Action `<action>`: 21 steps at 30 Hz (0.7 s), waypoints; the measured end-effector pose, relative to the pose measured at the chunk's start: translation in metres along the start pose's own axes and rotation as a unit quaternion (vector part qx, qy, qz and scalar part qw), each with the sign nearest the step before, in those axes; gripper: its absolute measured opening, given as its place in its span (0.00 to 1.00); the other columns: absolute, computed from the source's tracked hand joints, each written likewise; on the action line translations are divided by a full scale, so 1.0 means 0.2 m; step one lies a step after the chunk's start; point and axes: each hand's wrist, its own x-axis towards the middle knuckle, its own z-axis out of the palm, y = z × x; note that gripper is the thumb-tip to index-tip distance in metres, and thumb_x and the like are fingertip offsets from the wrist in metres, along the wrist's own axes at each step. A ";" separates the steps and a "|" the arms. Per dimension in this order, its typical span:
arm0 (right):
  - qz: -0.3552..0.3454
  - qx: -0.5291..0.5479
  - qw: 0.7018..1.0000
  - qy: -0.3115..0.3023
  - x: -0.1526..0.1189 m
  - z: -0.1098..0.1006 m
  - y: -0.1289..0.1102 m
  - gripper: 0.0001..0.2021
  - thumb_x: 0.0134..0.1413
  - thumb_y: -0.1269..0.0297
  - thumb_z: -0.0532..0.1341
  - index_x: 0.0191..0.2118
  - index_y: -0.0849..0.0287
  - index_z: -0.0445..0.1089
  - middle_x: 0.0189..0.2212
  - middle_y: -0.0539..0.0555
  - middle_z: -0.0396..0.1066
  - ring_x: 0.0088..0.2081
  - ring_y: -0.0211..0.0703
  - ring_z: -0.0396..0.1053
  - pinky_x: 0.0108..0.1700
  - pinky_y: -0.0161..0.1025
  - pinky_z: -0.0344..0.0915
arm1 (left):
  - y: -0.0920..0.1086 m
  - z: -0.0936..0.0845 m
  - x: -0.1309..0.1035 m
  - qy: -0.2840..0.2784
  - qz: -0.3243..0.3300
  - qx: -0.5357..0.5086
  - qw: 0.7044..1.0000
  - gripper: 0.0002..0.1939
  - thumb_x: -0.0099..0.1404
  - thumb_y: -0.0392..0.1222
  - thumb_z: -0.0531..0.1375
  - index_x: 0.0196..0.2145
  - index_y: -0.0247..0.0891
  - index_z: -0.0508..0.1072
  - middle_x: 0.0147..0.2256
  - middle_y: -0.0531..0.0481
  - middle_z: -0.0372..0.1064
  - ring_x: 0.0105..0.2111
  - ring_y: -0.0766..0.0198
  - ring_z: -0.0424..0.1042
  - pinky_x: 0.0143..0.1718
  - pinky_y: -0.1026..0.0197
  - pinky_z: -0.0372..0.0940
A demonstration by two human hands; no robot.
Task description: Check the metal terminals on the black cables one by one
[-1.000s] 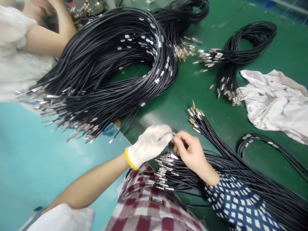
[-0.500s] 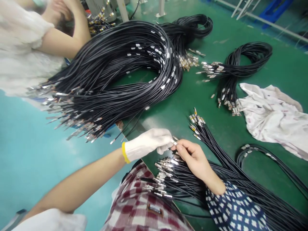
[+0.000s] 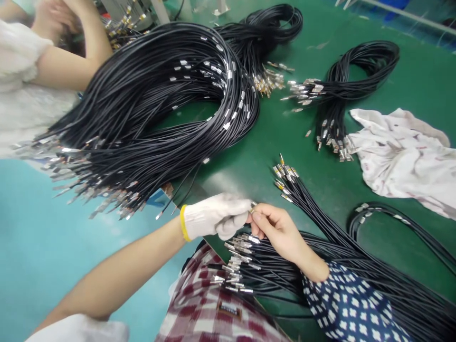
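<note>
My left hand (image 3: pixel 219 214), in a white glove with a yellow cuff, has its fingers closed at the small metal end of a cable (image 3: pixel 252 205). Bare and pinching, my right hand (image 3: pixel 276 228) meets it from the right at the same cable end. Just below both hands lies a bundle of black cables (image 3: pixel 278 270) with silver connectors toward my lap. Another group of cable ends (image 3: pixel 287 178), some marked yellow, points up beyond my right hand. The cable behind my right fingers is mostly hidden.
A large looped pile of black cables (image 3: pixel 142 109) covers the left of the green table (image 3: pixel 228 180). Smaller coiled bundles (image 3: pixel 370 76) lie farther back, with a white cloth (image 3: pixel 402 161) at the right. A co-worker's arm (image 3: pixel 64 69) rests at the upper left.
The view has shifted a little, so the table's items appear farther left and higher. My hands remain together at the cable end, with the gloved fingers posed slightly differently.
</note>
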 end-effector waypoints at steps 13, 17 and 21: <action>-0.006 -0.031 0.997 0.066 0.02 0.01 0.00 0.21 0.63 0.48 0.58 0.26 0.58 0.69 0.21 0.48 0.62 0.22 0.36 0.53 0.23 0.35 0.50 | -0.04 0.01 0.03 -0.027 0.023 -0.050 0.998 0.30 0.68 0.55 0.59 0.13 0.37 0.60 0.10 0.58 0.46 0.10 0.71 0.50 0.14 0.64 0.48; -0.011 -0.019 0.997 0.069 0.02 0.02 -0.01 0.20 0.63 0.49 0.58 0.25 0.59 0.68 0.22 0.49 0.63 0.24 0.37 0.56 0.25 0.34 0.52 | -0.04 0.00 0.03 -0.041 0.021 -0.056 0.997 0.30 0.70 0.53 0.58 0.13 0.37 0.60 0.10 0.58 0.46 0.10 0.71 0.50 0.13 0.64 0.47; -0.014 -0.031 0.997 0.073 0.02 0.01 -0.01 0.21 0.63 0.48 0.58 0.24 0.58 0.68 0.21 0.49 0.63 0.24 0.38 0.57 0.26 0.35 0.53 | -0.05 -0.02 0.04 -0.065 0.017 -0.060 0.996 0.29 0.70 0.54 0.57 0.15 0.37 0.60 0.10 0.58 0.46 0.10 0.72 0.49 0.14 0.65 0.48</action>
